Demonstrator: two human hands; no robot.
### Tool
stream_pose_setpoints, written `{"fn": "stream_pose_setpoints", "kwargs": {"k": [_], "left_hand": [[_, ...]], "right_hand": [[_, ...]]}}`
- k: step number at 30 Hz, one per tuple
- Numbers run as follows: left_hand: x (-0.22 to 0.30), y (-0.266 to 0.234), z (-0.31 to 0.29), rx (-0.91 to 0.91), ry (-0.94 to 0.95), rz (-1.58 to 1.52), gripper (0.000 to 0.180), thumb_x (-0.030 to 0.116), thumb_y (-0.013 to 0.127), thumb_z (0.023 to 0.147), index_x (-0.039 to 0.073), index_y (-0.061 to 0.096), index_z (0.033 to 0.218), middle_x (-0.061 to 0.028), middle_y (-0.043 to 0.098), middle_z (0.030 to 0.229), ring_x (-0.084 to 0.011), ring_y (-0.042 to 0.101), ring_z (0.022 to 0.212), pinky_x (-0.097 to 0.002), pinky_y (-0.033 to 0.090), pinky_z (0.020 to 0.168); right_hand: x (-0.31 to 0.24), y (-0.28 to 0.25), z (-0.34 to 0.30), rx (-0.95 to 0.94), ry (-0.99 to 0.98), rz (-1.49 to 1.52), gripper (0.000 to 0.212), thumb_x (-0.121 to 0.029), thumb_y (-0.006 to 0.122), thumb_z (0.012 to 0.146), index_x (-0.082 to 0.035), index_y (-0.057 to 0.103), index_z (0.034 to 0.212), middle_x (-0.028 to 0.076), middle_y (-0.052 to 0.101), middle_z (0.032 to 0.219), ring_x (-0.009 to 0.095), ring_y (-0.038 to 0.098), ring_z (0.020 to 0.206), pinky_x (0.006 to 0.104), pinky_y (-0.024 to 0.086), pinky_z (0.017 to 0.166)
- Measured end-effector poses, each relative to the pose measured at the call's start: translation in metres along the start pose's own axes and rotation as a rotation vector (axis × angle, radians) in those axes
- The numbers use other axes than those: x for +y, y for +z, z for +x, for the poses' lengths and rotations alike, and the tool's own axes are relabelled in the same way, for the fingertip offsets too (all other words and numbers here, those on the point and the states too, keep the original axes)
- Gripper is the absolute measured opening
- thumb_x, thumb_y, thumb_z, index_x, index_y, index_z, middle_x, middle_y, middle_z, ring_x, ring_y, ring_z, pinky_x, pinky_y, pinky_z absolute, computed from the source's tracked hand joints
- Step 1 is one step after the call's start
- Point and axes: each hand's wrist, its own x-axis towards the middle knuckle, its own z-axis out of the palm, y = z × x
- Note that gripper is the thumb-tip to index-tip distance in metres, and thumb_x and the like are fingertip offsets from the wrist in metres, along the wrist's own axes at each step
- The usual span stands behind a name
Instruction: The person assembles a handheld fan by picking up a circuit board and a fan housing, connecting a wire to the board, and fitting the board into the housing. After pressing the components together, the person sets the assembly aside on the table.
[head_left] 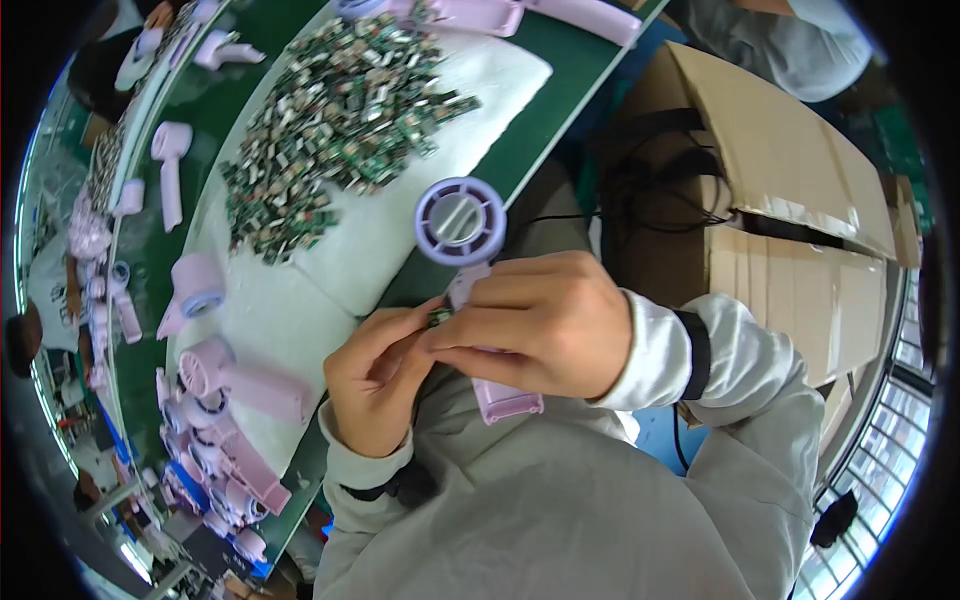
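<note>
Holding small green circuit board (439,316) at fingertips of your left hand (375,380), pinched shut on it, right beside handle of lilac fan shell (461,222). Your right hand (535,322) wrapped closed round that handle, ring head above knuckles. Board looks not yet seated, by my read; fitting unfinished. Left of shell: row of lilac shells (215,440) on white pad (300,300). Above-left of shell: heap of boards (340,120), many left. Right of shell: cardboard box (800,230). Handle slot hidden under fingers; handle's lower end half covered.
</note>
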Motion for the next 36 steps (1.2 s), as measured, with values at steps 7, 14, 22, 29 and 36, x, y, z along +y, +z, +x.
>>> {"fn": "stream_pose_setpoints", "kwargs": {"k": [7,14,22,29,36], "left_hand": [[-0.002,0.044,0.011,0.166,-0.134,-0.016,0.025,-0.001,0.061,0.1,-0.01,0.064,0.123,-0.0202,0.068,0.122,-0.0213,0.066,0.111,-0.0314,0.052,0.096],[0.007,0.084,0.018,0.349,-0.121,-0.083,0.029,0.005,0.057,0.104,-0.011,0.061,0.127,-0.019,0.068,0.121,-0.0202,0.067,0.104,-0.0301,0.052,0.094],[0.011,0.085,0.017,0.386,-0.06,0.153,0.029,0.004,0.056,0.104,-0.011,0.061,0.128,-0.0176,0.068,0.12,-0.0204,0.067,0.104,-0.0307,0.052,0.093],[0.01,0.058,0.009,0.389,0.07,0.185,0.025,-0.006,0.062,0.098,-0.009,0.067,0.122,-0.016,0.07,0.116,-0.0176,0.067,0.101,-0.0281,0.052,0.088],[0.021,0.039,-0.005,0.409,0.122,0.223,0.024,-0.005,0.065,0.097,-0.006,0.07,0.12,-0.0159,0.07,0.114,-0.0172,0.067,0.097,-0.0271,0.053,0.084]], "right_hand": [[0.028,-0.033,-0.019,0.198,-0.126,0.01,0.023,-0.009,0.073,0.081,-0.008,0.075,0.104,0.004,0.063,0.091,0.022,0.061,0.081,0.0314,0.055,0.065],[0.028,-0.045,-0.03,0.254,-0.112,-0.039,0.031,-0.007,0.07,0.077,-0.005,0.074,0.108,0.005,0.062,0.094,0.022,0.06,0.087,0.0308,0.055,0.073],[0.024,-0.038,-0.023,0.27,-0.103,0.006,0.03,-0.007,0.072,0.079,-0.004,0.073,0.109,0.007,0.064,0.095,0.023,0.061,0.088,0.0342,0.055,0.073],[0.002,-0.028,-0.003,0.216,0.123,0.179,0.02,-0.001,0.077,0.079,-0.005,0.076,0.098,0.007,0.074,0.092,0.025,0.066,0.079,0.0357,0.055,0.072],[-0.022,-0.017,0.014,0.161,0.157,0.142,0.022,0.003,0.077,0.075,-0.008,0.077,0.094,0.005,0.075,0.091,0.02,0.065,0.073,0.0321,0.053,0.07]]}}
